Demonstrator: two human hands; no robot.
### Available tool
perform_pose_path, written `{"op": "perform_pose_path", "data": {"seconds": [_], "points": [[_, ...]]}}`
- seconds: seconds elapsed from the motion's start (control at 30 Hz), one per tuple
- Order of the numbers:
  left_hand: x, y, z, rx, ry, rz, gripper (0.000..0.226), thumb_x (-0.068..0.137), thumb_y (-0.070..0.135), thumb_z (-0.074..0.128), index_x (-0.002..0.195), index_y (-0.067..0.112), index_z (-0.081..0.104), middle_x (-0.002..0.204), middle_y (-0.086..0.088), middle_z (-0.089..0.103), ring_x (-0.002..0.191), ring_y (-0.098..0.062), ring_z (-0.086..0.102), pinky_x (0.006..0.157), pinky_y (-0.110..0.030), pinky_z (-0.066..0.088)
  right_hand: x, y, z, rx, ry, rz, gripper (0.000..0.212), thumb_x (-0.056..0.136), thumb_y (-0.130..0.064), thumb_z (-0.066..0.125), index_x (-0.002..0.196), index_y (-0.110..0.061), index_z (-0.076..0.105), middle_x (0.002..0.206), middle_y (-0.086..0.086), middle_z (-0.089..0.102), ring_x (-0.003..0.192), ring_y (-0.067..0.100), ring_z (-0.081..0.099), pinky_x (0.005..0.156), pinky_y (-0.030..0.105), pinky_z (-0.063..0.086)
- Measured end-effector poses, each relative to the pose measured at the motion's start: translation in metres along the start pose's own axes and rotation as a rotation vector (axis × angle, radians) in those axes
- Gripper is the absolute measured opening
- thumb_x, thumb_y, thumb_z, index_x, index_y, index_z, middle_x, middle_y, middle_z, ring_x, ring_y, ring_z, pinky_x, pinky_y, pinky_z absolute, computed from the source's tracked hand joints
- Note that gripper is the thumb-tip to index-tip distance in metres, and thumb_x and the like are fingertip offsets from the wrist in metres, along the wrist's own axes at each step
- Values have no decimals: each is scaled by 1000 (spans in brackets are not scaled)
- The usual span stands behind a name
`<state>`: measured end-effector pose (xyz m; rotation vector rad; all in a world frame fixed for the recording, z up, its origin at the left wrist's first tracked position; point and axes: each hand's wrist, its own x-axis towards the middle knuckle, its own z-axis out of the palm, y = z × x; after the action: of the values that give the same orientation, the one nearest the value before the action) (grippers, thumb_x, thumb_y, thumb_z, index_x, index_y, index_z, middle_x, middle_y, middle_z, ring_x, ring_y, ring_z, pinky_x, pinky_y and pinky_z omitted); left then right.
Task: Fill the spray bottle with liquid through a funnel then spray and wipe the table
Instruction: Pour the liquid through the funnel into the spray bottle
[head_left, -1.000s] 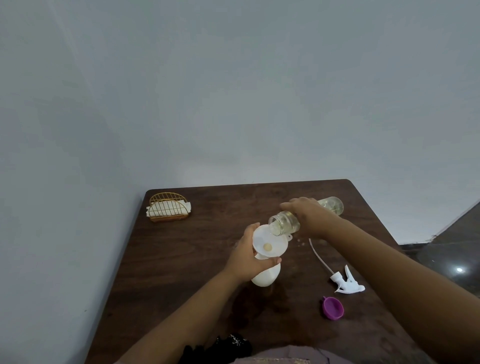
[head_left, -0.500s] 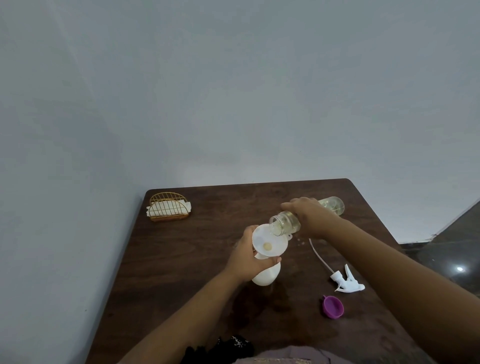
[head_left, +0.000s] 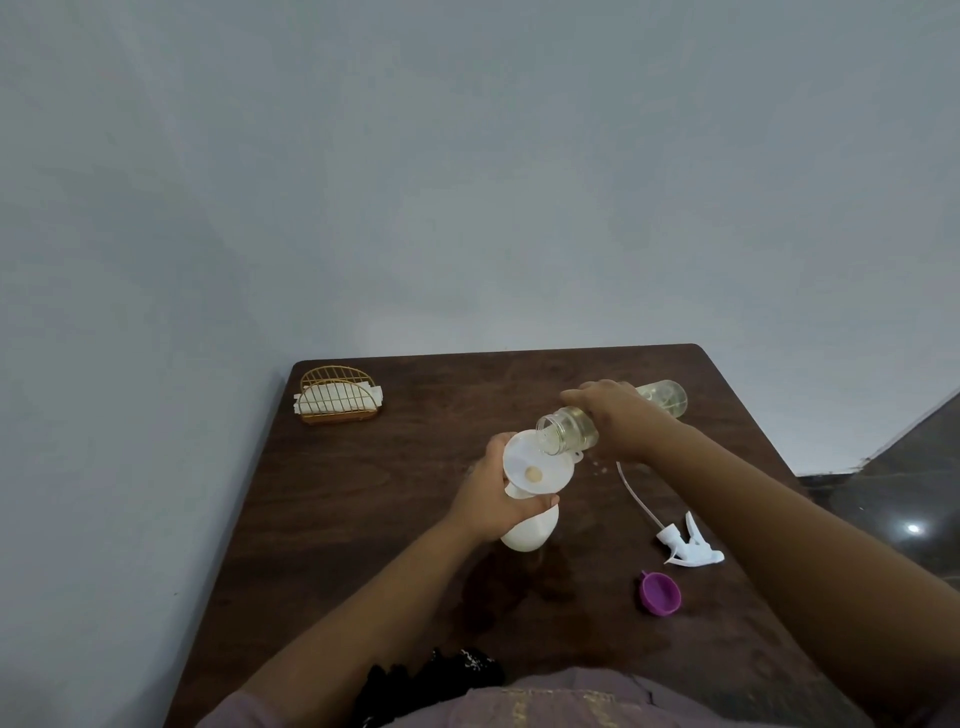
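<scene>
Bare forearms; mauve garment (head_left: 545, 701), possibly gold-patterned, at bottom edge.

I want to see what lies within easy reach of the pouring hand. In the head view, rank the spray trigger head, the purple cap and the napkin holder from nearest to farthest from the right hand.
From the right hand:
1. Spray trigger head, lying on the table below the hand, toward the person.
2. Purple cap, just past the trigger head, nearer the person.
3. Napkin holder, at the far left corner.
</scene>
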<state>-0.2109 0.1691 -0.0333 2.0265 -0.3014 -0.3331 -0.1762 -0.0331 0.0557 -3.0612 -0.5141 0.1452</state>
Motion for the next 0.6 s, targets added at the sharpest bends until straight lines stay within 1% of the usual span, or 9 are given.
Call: {"op": "perform_pose_path", "data": {"seconds": [0.07, 0.17, 0.27, 0.43, 0.6], "points": [[0, 0, 0, 0, -2, 2, 82, 74, 36, 85, 138, 30, 34, 126, 16, 50, 115, -10, 53, 97, -36, 52, 0, -1, 2, -12, -6, 7, 44, 70, -26, 76, 109, -23, 56, 100, -2, 60, 97, 22, 59, 79, 33, 41], [-1, -1, 0, 0, -1, 4, 84, 72, 39, 84, 139, 30, 34, 130, 13, 51, 117, -12, 54, 99, -40, 53, -2, -4, 4, -56, -35, 17, 51, 70, -27, 78, 114, -25, 54, 104, -2, 59, 99, 21, 58, 83, 34, 41], [-2, -2, -1, -6, 4, -1, 85, 70, 41, 85, 138, 31, 35, 131, 13, 53, 117, -13, 55, 98, -43, 53, -4, -5, 3, -53, -40, 28, 49, 71, -26, 77, 115, -23, 54, 105, -1, 59, 99, 21, 57, 85, 34, 41], [-1, -3, 0, -8, 3, -15, 87, 67, 47, 83, 138, 35, 34, 132, 13, 52, 119, -14, 54, 99, -44, 53, -8, -3, 5, -45, -16, 48, 46, 71, -24, 76, 112, -21, 54, 104, -1, 60, 99, 23, 57, 83, 34, 39], [0, -5, 1, -37, 2, -39, 88, 64, 48, 84, 137, 38, 35, 131, 15, 52, 120, -14, 54, 99, -45, 53, -8, -3, 7, -7, 42, 75, 44, 71, -23, 76, 105, -19, 49, 97, -1, 58, 93, 22, 56, 77, 30, 32]]}}
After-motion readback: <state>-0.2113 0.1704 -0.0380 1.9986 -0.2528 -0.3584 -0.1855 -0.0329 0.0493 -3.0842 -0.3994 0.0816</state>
